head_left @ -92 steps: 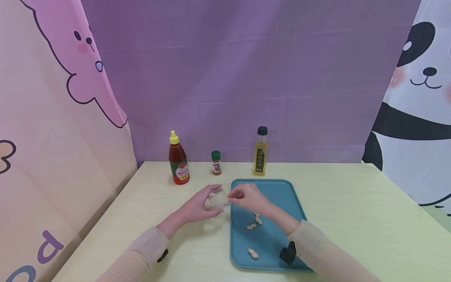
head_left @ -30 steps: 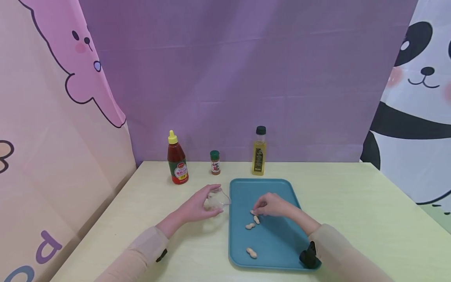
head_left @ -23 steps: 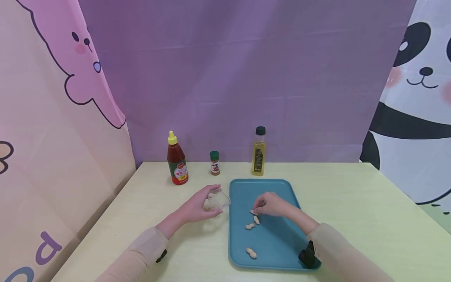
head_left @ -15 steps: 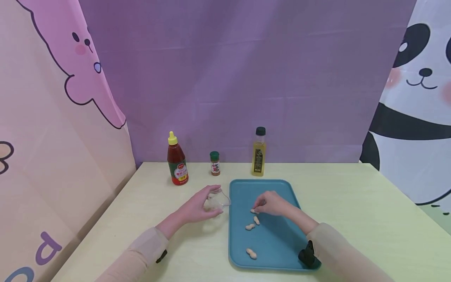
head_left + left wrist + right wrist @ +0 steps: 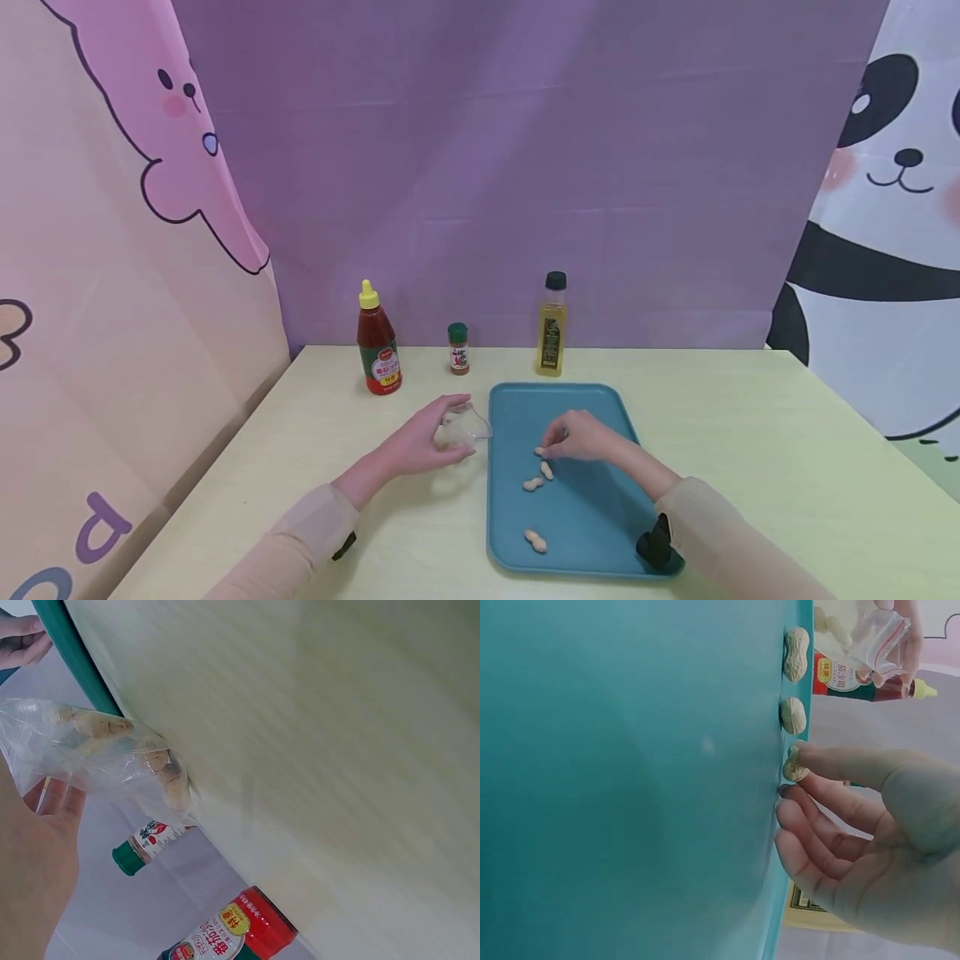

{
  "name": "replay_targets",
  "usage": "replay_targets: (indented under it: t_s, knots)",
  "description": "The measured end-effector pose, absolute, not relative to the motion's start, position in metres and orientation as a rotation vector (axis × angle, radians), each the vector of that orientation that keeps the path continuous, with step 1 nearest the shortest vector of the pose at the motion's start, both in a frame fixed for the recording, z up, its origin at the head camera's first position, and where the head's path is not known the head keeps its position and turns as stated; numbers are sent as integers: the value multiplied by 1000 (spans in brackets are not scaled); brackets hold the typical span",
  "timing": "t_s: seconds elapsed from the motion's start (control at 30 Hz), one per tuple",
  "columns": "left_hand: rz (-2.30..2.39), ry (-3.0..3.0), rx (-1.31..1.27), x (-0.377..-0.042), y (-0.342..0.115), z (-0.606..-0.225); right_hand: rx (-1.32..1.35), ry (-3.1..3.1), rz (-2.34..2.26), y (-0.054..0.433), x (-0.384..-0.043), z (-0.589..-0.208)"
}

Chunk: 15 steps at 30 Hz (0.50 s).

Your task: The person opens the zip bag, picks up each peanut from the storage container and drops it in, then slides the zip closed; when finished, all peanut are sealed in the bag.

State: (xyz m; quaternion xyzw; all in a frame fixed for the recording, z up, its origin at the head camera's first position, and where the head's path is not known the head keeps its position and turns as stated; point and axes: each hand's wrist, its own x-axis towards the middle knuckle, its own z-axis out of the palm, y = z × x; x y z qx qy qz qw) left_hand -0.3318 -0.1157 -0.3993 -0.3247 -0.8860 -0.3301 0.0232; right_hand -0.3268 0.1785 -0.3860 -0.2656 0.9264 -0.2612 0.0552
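Observation:
My left hand (image 5: 423,439) holds a clear zip bag (image 5: 467,423) just off the tray's left edge, thumb and fingers spread round it. Inside the bag, several peanuts (image 5: 97,724) show in the left wrist view. Over the blue tray (image 5: 600,533), my right hand (image 5: 579,435) pinches a peanut (image 5: 795,766) between thumb and index finger, low at the tray's surface. Three more unshelled peanuts lie on the tray: one peanut (image 5: 547,471) right beside those fingertips, a second peanut (image 5: 532,483) a little left, and a third peanut (image 5: 536,541) nearer the front.
Along the back of the table (image 5: 750,450) stand a ketchup bottle (image 5: 379,350) with a yellow cap, a small green-capped spice jar (image 5: 459,350) and an oil bottle (image 5: 552,333) with a black cap. A purple cloth (image 5: 487,167) hangs behind them.
My right hand has moved from the bag's mouth rightward and down to the peanut on the tray, where it has stayed for the last second. The left hand and bag have held their place.

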Motion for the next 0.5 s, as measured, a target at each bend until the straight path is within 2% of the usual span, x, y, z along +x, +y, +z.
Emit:
replay_targets:
  t_s: [0.3,0.5]
  knots:
    - [-1018,-2752,-997,-332,-116,-400,-822,2835,-892,181,-331,-381]
    - [-1021,-2745,-1002,-331,-115,-399,-818,2905,-1046,166,-331,-372]
